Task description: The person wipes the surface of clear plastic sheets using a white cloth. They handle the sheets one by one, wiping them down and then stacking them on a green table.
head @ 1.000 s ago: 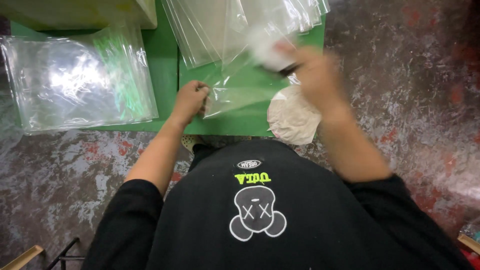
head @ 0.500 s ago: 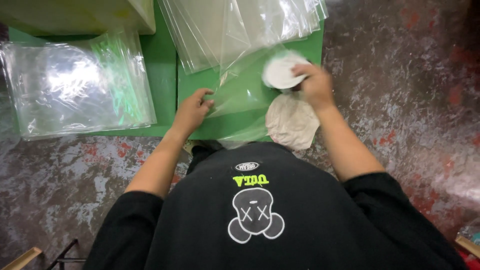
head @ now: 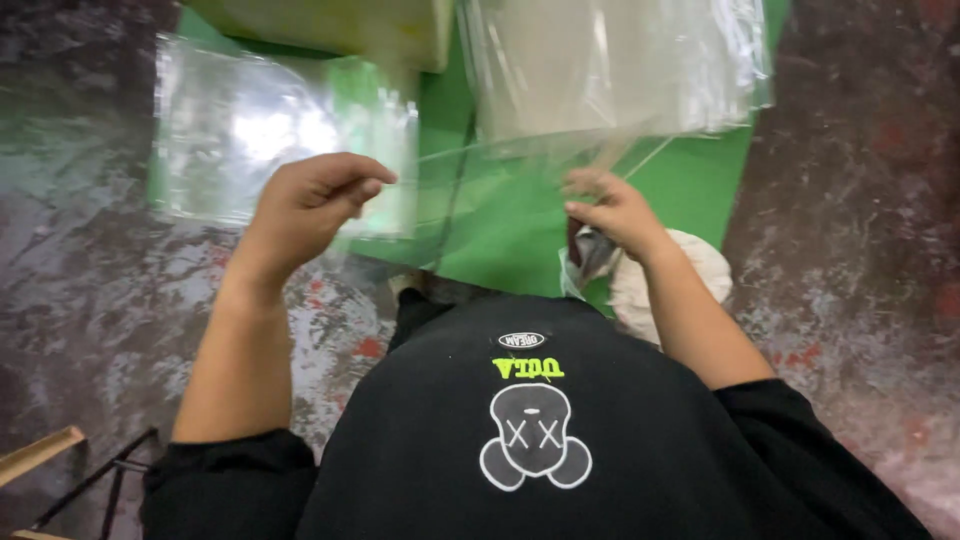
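Pinching one clear bag (head: 480,190) at centre frame, the left hand (head: 300,205) grips its left edge and the right hand (head: 615,210) its right; keeping tension even should hold it flat above the green table (head: 700,180).

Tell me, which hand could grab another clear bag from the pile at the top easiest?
Probably the right hand: it sits just below the top pile of clear bags. The left hand is farther off, over the other stack of bags.
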